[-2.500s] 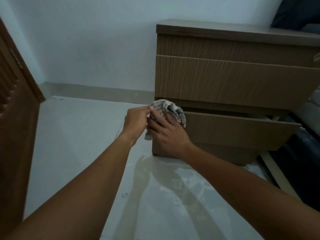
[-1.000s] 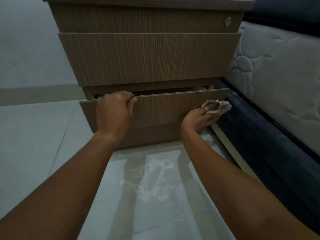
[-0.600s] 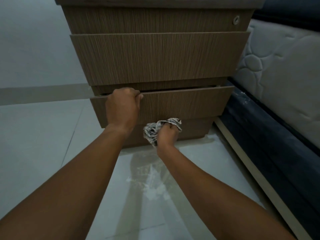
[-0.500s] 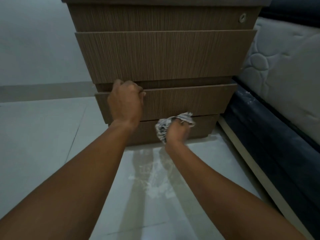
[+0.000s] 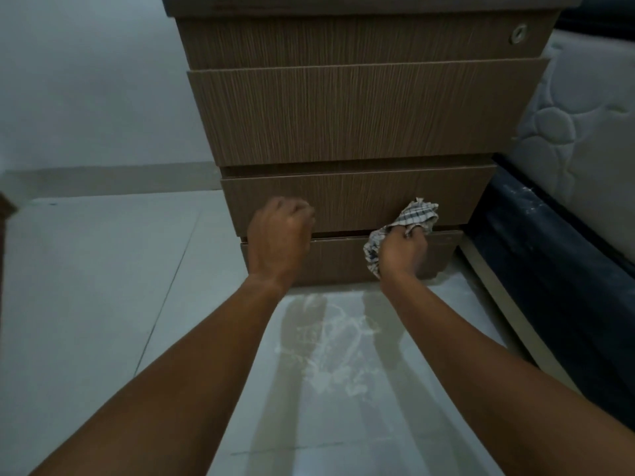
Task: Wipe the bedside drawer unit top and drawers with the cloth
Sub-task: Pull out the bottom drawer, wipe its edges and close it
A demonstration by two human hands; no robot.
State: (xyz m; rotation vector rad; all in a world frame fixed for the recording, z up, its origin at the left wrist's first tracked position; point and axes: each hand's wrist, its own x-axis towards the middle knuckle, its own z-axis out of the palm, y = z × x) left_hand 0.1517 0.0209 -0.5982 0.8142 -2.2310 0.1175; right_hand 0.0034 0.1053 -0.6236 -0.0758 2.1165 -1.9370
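The wooden bedside drawer unit (image 5: 360, 111) fills the upper middle of the head view. Its bottom drawer (image 5: 357, 197) sits pushed in, flush under the large middle drawer. My right hand (image 5: 400, 254) grips a bunched checked cloth (image 5: 414, 216) and holds it against the lower right part of the bottom drawer front, near the plinth. My left hand (image 5: 278, 240) hangs in front of the drawer's lower left edge with its fingers curled; nothing shows in it.
A round lock (image 5: 518, 33) marks the top drawer's right end. A quilted mattress (image 5: 584, 132) on a dark bed base (image 5: 549, 269) stands close on the right. Pale floor tiles (image 5: 103, 286) with a whitish smear (image 5: 330, 352) spread in front. A brown door edge (image 5: 5, 214) shows at far left.
The bottom drawer has gone from pulled out to pushed in. My left hand has left its top edge and dropped lower. My right hand moved the cloth right along the drawer's lower front.
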